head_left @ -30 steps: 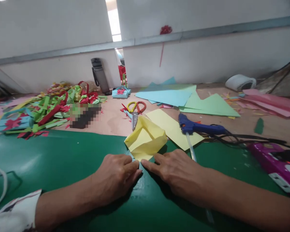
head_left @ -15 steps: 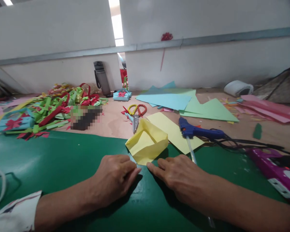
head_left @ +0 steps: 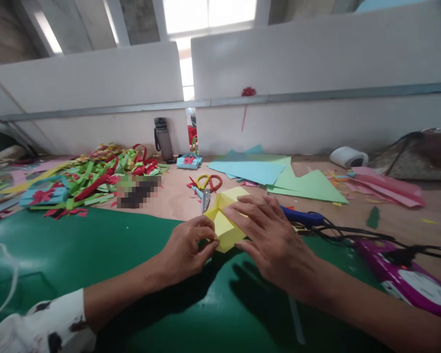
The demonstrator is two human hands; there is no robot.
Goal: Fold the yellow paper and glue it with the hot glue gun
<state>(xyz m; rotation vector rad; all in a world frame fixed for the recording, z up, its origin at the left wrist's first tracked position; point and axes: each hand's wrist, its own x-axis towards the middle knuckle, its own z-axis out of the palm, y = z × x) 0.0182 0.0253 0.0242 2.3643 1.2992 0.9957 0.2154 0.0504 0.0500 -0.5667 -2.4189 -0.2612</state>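
A folded piece of yellow paper point(head_left: 226, 233), shaped like an open pocket, stands between my hands over the green mat point(head_left: 128, 242). My left hand point(head_left: 191, 250) pinches its near left edge between thumb and fingers. Stretched across its right side, my right hand point(head_left: 274, 240) has its fingers apart and its thumb by the lower right corner. Just beyond the paper lie scissors point(head_left: 206, 191) with red and yellow handles. My right hand partly covers a blue glue gun point(head_left: 305, 216); a clear glue stick point(head_left: 296, 314) shows below that hand.
Paper strips point(head_left: 99, 171) pile up at left beside a blue paper basket point(head_left: 46, 193). A bottle point(head_left: 164, 142) stands by the wall. Blue sheets point(head_left: 250, 166) and green sheets point(head_left: 308, 189) lie behind. At right are black cables and a purple power strip point(head_left: 400, 277).
My left hand has gone from resting by the near edge to pinching the yellow paper. My right hand has moved up over its right side, fingers spreading. The view has tilted upward.
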